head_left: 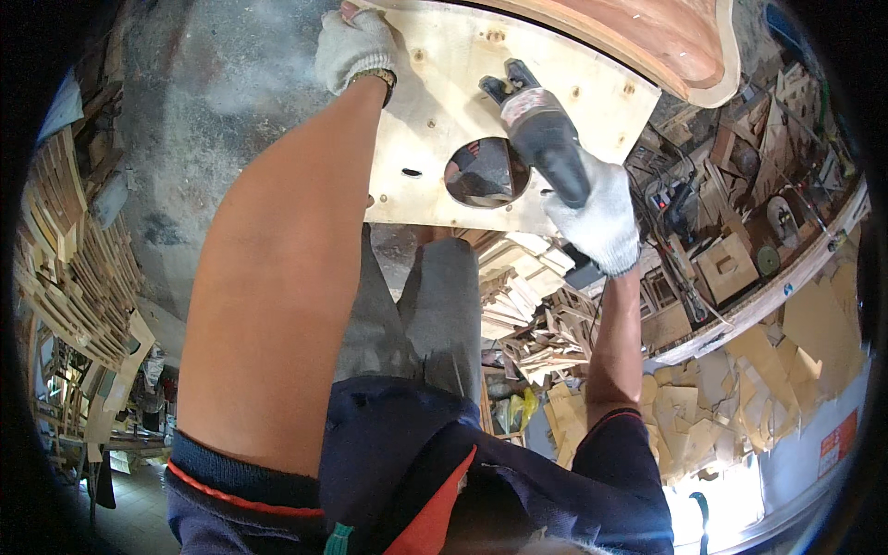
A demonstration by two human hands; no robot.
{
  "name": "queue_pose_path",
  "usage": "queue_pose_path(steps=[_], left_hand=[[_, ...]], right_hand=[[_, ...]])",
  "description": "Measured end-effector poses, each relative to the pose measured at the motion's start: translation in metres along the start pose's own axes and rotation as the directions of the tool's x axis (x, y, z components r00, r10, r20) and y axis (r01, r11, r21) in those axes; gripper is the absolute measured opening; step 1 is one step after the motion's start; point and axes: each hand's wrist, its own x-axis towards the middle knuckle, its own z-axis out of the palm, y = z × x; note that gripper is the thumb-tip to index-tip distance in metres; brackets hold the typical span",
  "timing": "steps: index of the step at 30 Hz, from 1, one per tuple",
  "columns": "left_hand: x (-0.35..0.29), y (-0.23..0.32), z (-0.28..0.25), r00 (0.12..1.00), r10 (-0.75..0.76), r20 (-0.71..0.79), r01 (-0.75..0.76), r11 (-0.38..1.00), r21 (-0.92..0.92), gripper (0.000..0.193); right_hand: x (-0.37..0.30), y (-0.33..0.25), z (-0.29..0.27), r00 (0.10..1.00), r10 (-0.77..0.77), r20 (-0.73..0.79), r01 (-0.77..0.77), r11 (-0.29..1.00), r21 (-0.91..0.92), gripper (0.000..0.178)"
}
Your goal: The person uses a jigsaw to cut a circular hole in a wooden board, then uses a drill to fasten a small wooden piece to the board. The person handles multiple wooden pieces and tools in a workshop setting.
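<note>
Gloved in pale knit, the left hand (356,51) lies on the left edge of a pale plywood panel (430,88), high in the view; its fingers run up toward the upper rim, and I cannot tell whether they are clamped on the wood or only resting against it. A pinkish spot at their end is too small to read, and a patterned band (374,76) circles the wrist. From that hand the panel spreads rightward, its lower edge passing over the person's grey trousers (439,301) and hiding part of the legs. Near its lower left is a small dark hole (412,172), and right of that a large round hole (487,172), through which dark shapes and a bit of red stripe show, hard to make out. Just right of it, a black power tool (550,143) slants over the panel with its forked nose up and to the left; whether the nose touches the wood is unclear. Closed around the tool's lower end is the right hand (597,208), also gloved, with most of its fingers concealed. Above and to the right, a curved brown wooden piece (647,42) is cut off by the top of the view. Farther right, wooden offcuts (726,268) overlap in a jumble, and yellowish sheets (819,314) fade into the dark rim.
</note>
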Motion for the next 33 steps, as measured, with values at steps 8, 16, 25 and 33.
queue_pose_path(steps=[8, 16, 25, 33], left_hand=[[-0.001, 0.006, 0.0, 0.996, 0.0, -0.085, -0.002, 1.0, -0.022, 0.04], [-0.003, 0.003, -0.002, 0.999, 0.003, -0.049, -0.004, 1.0, -0.018, 0.05], [0.005, -0.001, -0.001, 0.998, -0.034, 0.061, 0.033, 0.999, 0.005, 0.051], [0.0, 0.005, -0.002, 1.0, -0.023, -0.015, 0.023, 1.0, -0.014, 0.05]], right_hand=[[0.011, 0.002, -0.006, 0.99, -0.056, 0.127, 0.07, 0.992, -0.108, 0.038], [0.002, -0.01, 0.018, 0.998, 0.064, -0.019, -0.063, 0.997, 0.043, 0.038], [0.001, -0.011, 0.033, 0.976, 0.182, -0.119, -0.152, 0.962, 0.226, 0.023], [0.002, -0.014, 0.05, 0.941, 0.261, -0.215, -0.154, 0.897, 0.414, 0.022]])
